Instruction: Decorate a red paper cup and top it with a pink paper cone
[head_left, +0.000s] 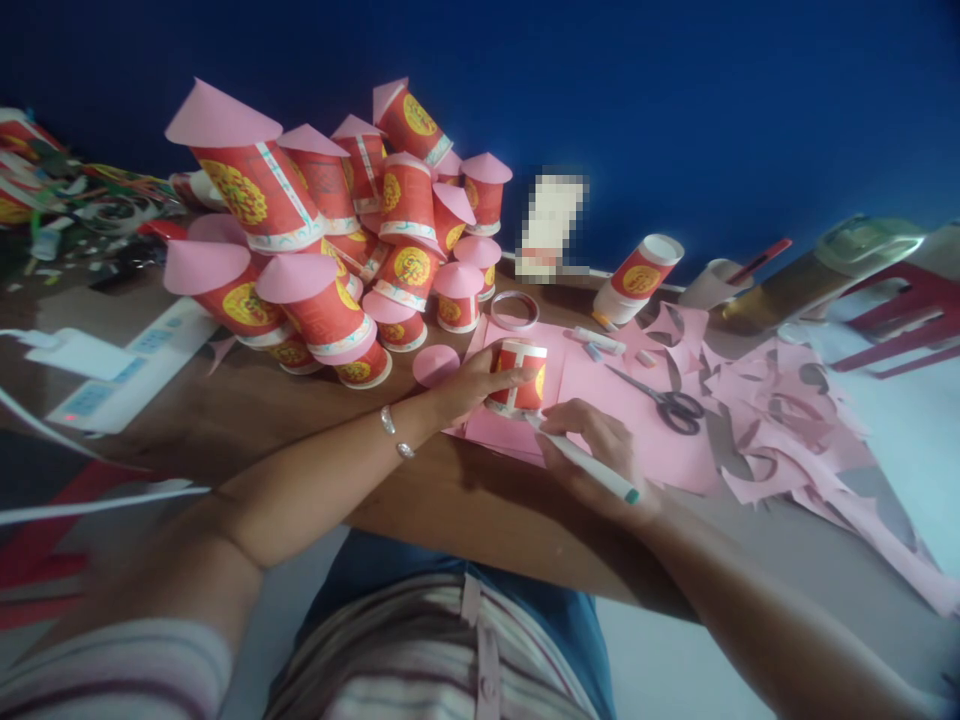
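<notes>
Wooden table (pixel 450 510) under pink paper (pixel 637 420).

The cup (pixel 517 380) is showing red with yellow patterns and a white stripe. The paper sheets (pixel 637 420) are looking pink. The wall (pixel 675 100) is appearing dark blue.

One pair of scissors (pixel 679 410). To its left: one white pen (pixel 589 463), one power strip (pixel 139 365), one ring (pixel 534 312), over ten red cups (pixel 259 190). Behind it: one bottle (pixel 817 275).
</notes>
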